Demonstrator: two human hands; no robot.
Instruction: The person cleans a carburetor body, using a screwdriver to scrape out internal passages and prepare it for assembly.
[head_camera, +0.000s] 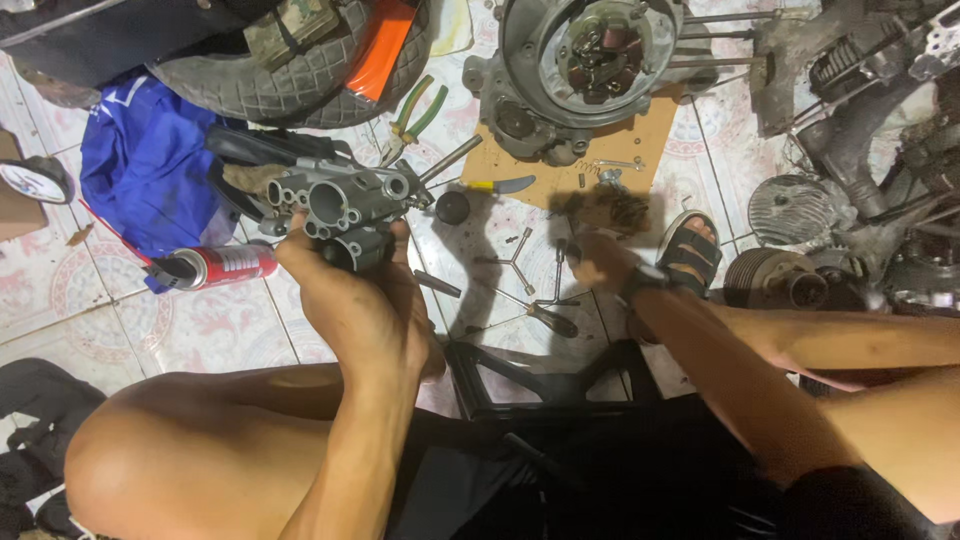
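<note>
Bare knees and thighs fill the near edge of the view, with the person sitting low over a tiled floor (230, 330). Their left hand (355, 300) is wrapped around the lower end of a grey cast-metal engine part (340, 205), fingers closed tight on it and holding it up just above the floor, left of centre. Gripped by one hand alone, and a greasy-looking one, the heavy casting could slip and land on the tiles or on the red spray can (215, 266) lying just to its left. The right hand (600, 262), a dark watch at its wrist, reaches out over the loose tools; it is blurred and partly in shadow, so I cannot tell whether its fingers are curled around anything or merely hovering. Right beside it lie a T-handled wrench (515, 258) and a screwdriver (540, 315), and a careless sweep could scatter the small screws and springs on the cardboard sheet (640, 140) farther off, where they would be hard to find on the patterned tiles. A sandalled foot (690, 250) rests close to those tools. The large round engine casing (580, 60) is cut off at the far edge, as are the tyre (290, 85) and the machinery at far right. The casting's underside is hidden by the palm.
</note>
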